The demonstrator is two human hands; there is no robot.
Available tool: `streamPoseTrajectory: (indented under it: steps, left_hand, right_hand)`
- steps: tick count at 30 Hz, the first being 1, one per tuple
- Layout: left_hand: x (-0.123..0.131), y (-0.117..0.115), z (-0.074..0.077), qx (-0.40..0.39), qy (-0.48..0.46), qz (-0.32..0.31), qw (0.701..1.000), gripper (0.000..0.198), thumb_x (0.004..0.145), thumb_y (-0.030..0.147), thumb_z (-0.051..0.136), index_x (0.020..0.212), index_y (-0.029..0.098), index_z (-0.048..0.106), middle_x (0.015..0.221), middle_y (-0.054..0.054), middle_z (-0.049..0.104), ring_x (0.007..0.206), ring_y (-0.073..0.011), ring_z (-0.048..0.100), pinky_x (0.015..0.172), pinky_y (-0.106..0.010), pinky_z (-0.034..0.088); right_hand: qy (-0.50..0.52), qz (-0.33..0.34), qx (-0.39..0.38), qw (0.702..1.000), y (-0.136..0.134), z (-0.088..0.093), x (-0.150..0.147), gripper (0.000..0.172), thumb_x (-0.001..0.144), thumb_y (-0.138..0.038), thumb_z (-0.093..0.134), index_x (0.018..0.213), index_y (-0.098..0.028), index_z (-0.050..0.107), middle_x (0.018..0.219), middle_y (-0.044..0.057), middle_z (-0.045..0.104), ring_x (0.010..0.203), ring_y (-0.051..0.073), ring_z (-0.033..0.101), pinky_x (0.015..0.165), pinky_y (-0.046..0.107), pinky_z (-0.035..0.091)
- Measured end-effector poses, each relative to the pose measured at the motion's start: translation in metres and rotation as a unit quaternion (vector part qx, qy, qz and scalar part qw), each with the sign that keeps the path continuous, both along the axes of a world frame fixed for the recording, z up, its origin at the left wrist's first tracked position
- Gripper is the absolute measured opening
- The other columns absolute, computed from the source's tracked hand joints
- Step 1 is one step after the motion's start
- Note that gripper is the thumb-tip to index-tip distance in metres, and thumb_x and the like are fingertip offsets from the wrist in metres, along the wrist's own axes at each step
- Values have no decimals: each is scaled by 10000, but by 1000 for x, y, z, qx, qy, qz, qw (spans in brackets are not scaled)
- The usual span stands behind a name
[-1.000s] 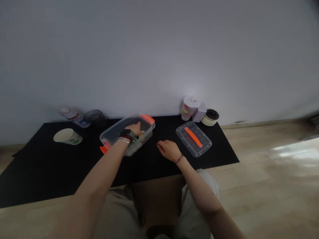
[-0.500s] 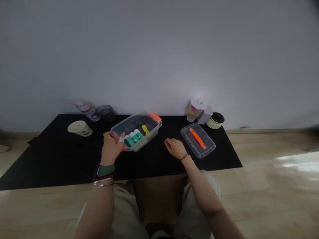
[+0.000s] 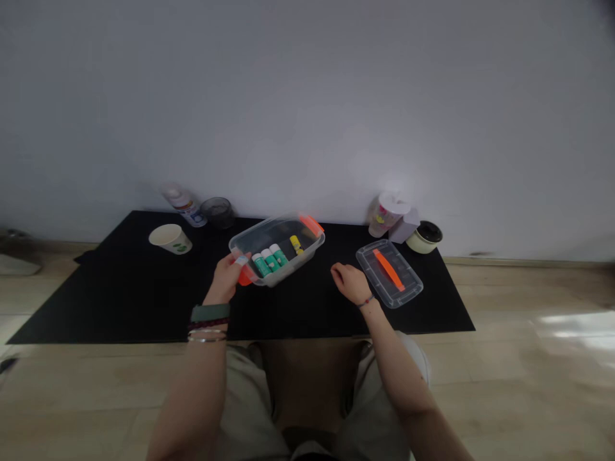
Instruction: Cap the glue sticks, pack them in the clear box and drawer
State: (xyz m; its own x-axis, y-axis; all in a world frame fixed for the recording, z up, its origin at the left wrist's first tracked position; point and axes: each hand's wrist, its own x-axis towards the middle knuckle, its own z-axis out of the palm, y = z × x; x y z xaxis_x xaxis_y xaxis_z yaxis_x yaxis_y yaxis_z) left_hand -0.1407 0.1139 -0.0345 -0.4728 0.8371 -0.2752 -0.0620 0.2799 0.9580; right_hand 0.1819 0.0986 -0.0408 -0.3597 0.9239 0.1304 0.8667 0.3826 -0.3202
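Observation:
A clear plastic box (image 3: 288, 274) with orange latches stands open on the black table. Several green tubes with white caps (image 3: 270, 259) lie inside, and a yellow tube (image 3: 296, 244) is at their right. My left hand (image 3: 227, 278) grips the box's left end by the orange latch, thumb over the rim. Fingers curled, my right hand (image 3: 352, 283) rests on the table between the box and a clear lid (image 3: 369, 259) with an orange handle. Whether it holds anything is hidden.
A paper cup (image 3: 170, 239), a spray bottle (image 3: 185, 203) and a dark glass bowl (image 3: 218, 212) are at the left. At the back right stand a lidded cup (image 3: 385, 214), a pale box (image 3: 405, 225) and a cream pot (image 3: 424, 237). Behind them is a wall.
The view has shifted, so everything appears a little further right. My left hand has turned slightly at the latch, and the box appears turned a little with it.

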Motion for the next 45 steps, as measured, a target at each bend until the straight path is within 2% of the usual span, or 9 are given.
streamPoseTrajectory:
  steps: [7,12,19,23,28,33,36,42,45]
  left_hand:
    - [5,-2,5,18,-68,12,997,261,618,268,730,842,150,665,729,-8,671,630,-144,608,597,-258,503]
    - [4,-5,5,11,-109,-63,992,401,596,302,775,951,141,683,822,-40,701,702,-176,657,612,-276,533]
    - [23,-12,5,-18,-148,-169,974,548,578,313,841,1070,124,690,938,-64,712,780,-193,683,661,-300,574]
    - [37,-14,4,-31,-143,-216,965,574,589,331,855,1099,128,688,933,-65,708,794,-192,673,663,-292,566]
    - [48,-12,1,-36,-126,-243,961,631,557,398,877,1096,133,684,889,-53,700,752,-180,650,641,-281,538]
    - [57,-7,0,-13,-113,-256,960,627,492,552,874,911,125,685,804,-47,686,698,-175,620,662,-301,516]
    - [60,-5,-2,5,-78,-260,962,617,500,614,839,849,134,670,769,-46,675,664,-174,597,622,-288,480]
    - [61,-8,-3,18,-42,-264,963,559,548,604,799,833,146,651,788,-42,671,654,-164,574,619,-282,460]
    - [60,-8,-3,28,-26,-266,963,513,571,590,780,790,147,642,731,-20,639,645,-155,554,619,-271,445]
  right_hand:
    - [131,-90,24,987,7,1,17,212,977,-277,448,956,-203,646,775,38,652,722,178,611,657,268,410]
    - [317,-150,45,935,16,0,30,305,953,-431,470,999,-179,636,917,81,667,807,192,615,736,312,488]
    - [497,-155,-145,842,17,1,37,531,937,-625,405,1259,-241,581,1237,92,620,1106,242,606,911,412,536]
    - [473,-131,-203,847,14,3,41,540,912,-622,502,1327,-278,545,1247,60,638,1206,233,577,1028,417,486]
    - [442,-139,-255,849,12,0,52,514,856,-588,617,1269,-284,579,1153,44,679,1094,233,645,909,383,554]
    - [404,-137,-243,871,11,-6,61,425,906,-524,569,1241,-264,590,1072,65,704,923,222,686,747,364,584]
    - [374,-115,-207,897,14,-9,66,423,950,-527,488,1242,-244,605,1094,69,706,976,218,680,820,376,570]
    - [176,-268,-44,946,34,-13,105,490,977,-455,421,1328,-145,567,1290,167,624,1208,278,571,1027,416,439]
    - [35,-327,-78,941,40,-25,126,556,953,-403,475,1427,-113,490,1424,218,511,1348,330,443,1084,445,366]
